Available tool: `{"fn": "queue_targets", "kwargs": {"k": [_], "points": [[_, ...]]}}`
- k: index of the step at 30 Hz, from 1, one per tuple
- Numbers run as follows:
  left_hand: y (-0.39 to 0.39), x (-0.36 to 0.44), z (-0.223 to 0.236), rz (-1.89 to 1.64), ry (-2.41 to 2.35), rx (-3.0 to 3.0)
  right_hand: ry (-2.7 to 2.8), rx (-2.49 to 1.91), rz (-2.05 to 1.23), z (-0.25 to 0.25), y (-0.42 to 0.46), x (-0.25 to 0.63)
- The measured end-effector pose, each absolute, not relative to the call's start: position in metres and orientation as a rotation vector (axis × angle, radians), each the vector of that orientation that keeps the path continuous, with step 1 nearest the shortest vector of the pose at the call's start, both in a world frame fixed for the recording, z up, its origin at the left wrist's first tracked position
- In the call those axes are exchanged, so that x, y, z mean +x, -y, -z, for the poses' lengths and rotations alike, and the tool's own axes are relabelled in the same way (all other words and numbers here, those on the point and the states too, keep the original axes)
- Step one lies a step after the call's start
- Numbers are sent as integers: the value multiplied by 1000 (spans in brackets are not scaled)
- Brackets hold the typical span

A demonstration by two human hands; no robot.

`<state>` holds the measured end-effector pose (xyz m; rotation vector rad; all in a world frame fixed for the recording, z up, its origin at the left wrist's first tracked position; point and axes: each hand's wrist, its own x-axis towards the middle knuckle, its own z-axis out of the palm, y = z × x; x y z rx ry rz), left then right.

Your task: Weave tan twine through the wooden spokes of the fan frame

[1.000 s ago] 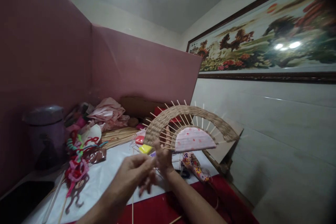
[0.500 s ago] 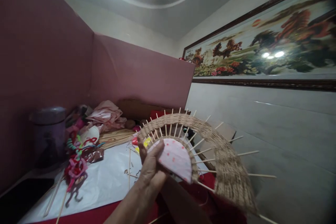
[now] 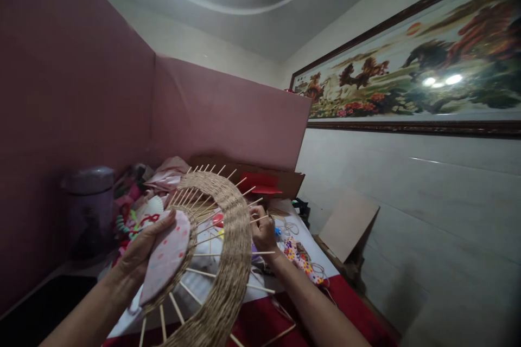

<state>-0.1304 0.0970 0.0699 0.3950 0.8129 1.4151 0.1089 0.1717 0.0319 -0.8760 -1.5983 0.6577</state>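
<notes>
One hand, my left, clamps the fan; my right, closure unclear, likely tends sticks, next needing steadiness.

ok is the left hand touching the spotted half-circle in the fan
Touching. The head view shows the left hand gripping the spotted half-circle at its straight edge, the thumb laid over its face.

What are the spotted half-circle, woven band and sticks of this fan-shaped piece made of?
Spotted half-circle: probably matte fabric, from its soft-looking surface and printed-looking dots.
Woven band: dull tan cord, perhaps twisted paper or plant fibre; rope-like strands show.
Sticks: likely bamboo or wood, seemingly unpainted, being pale, thin and straight.
</notes>
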Motion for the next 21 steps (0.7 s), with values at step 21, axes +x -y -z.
{"fn": "queue_targets", "kwargs": {"k": [21], "points": [[-86, -130, -48, -1276, -1065, 529, 1853, -924, -257, -1, -178, 122]]}}
